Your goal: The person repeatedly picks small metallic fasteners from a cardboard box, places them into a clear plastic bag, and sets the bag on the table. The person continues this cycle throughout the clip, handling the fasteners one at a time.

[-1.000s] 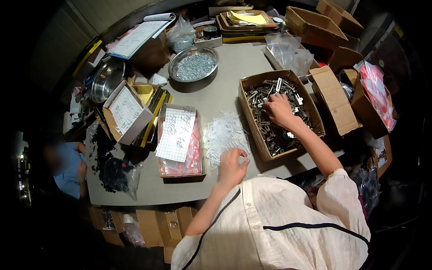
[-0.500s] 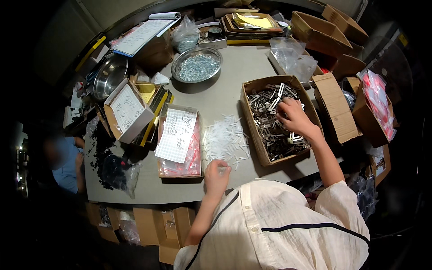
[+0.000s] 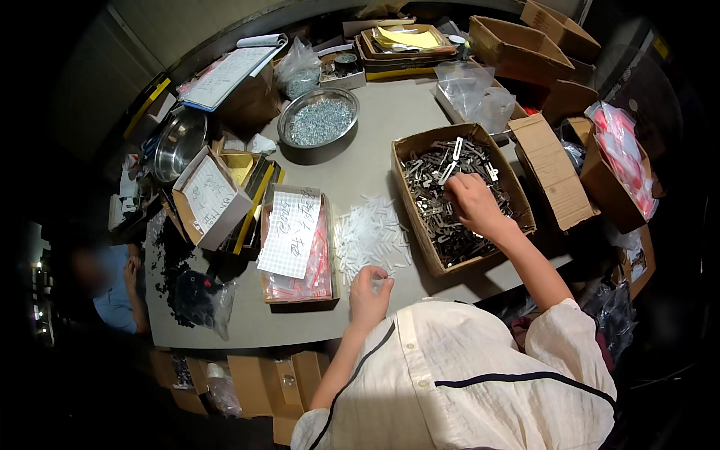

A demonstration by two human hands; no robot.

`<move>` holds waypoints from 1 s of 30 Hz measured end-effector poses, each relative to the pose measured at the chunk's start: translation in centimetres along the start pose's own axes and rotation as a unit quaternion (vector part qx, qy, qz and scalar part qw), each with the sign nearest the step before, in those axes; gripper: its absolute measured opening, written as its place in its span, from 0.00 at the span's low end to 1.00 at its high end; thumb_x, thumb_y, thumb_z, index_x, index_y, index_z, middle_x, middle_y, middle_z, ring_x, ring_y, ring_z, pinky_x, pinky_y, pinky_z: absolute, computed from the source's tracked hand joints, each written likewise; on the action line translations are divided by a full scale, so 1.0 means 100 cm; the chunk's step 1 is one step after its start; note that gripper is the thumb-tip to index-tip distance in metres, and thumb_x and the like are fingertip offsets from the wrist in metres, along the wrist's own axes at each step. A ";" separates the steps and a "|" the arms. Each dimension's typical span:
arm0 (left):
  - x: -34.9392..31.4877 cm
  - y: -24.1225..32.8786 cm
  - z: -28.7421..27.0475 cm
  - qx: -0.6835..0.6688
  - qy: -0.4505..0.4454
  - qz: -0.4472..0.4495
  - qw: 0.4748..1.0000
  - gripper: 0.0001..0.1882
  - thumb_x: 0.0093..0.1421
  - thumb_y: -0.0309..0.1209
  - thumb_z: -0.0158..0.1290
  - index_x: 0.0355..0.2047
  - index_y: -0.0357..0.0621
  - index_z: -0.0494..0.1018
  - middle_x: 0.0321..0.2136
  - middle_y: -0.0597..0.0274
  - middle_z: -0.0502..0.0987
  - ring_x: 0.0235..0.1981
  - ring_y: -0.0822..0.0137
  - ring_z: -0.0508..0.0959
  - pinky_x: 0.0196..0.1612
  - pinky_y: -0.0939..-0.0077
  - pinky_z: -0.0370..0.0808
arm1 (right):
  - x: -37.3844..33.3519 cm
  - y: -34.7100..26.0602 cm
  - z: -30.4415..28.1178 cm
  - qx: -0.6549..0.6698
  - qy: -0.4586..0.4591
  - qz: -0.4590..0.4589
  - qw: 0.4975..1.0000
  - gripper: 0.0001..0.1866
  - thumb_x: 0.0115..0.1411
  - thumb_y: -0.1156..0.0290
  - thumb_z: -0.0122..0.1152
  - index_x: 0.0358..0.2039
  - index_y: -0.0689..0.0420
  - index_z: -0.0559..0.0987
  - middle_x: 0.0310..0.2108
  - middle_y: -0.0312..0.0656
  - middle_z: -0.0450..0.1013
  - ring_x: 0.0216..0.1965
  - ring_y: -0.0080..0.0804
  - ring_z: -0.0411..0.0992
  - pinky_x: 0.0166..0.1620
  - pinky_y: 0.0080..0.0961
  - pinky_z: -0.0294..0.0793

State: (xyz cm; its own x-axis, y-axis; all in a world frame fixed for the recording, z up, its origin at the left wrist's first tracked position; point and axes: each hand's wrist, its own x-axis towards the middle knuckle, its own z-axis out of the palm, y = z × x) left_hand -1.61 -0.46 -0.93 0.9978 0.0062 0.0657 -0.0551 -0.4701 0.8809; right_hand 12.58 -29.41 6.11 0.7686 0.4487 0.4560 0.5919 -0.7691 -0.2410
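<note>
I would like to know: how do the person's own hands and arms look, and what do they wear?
The left hand and right hand show no gloves. Both forearms are uncovered. Loose, short cream fabric sleeves belong to a cream button-front shirt with narrow dark trim.

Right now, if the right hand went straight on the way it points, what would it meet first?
Probably the loose metal pieces just beyond the right hand's fingertips, inside the cardboard box. Depth is unclear; they may already touch.
</note>
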 end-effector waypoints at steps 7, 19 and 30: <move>-0.003 -0.011 -0.005 0.006 0.040 0.007 0.999 0.10 0.57 0.26 0.62 0.38 0.40 0.74 0.33 0.56 0.80 0.39 0.57 0.80 0.47 0.65 0.75 | 0.014 0.007 0.024 0.017 -0.019 -0.035 0.999 0.11 0.52 0.82 0.62 0.36 0.59 0.74 0.33 0.45 0.70 0.39 0.46 0.71 0.47 0.39 0.68; -0.006 -0.004 -0.005 -0.020 -0.003 -0.013 1.000 0.09 0.57 0.25 0.63 0.36 0.40 0.75 0.34 0.53 0.80 0.40 0.53 0.81 0.46 0.61 0.75 | 0.029 0.040 0.056 -0.075 -0.252 -0.029 0.964 0.12 0.44 0.61 0.70 0.27 0.54 0.82 0.30 0.40 0.80 0.42 0.42 0.76 0.55 0.39 0.65; -0.015 -0.009 -0.017 0.005 0.024 -0.044 0.999 0.08 0.58 0.26 0.62 0.36 0.40 0.76 0.35 0.53 0.80 0.41 0.53 0.81 0.47 0.63 0.75 | 0.036 0.024 0.043 0.003 -0.179 0.046 0.983 0.15 0.44 0.58 0.66 0.25 0.57 0.84 0.28 0.46 0.78 0.42 0.46 0.72 0.54 0.41 0.66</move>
State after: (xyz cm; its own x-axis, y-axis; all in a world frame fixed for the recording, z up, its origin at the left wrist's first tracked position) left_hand -3.14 1.44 -1.02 0.9959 0.0895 0.0101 0.0336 -0.4739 0.8799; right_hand 17.76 -27.67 3.46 0.8546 0.5092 0.1023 0.5164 -0.8120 -0.2721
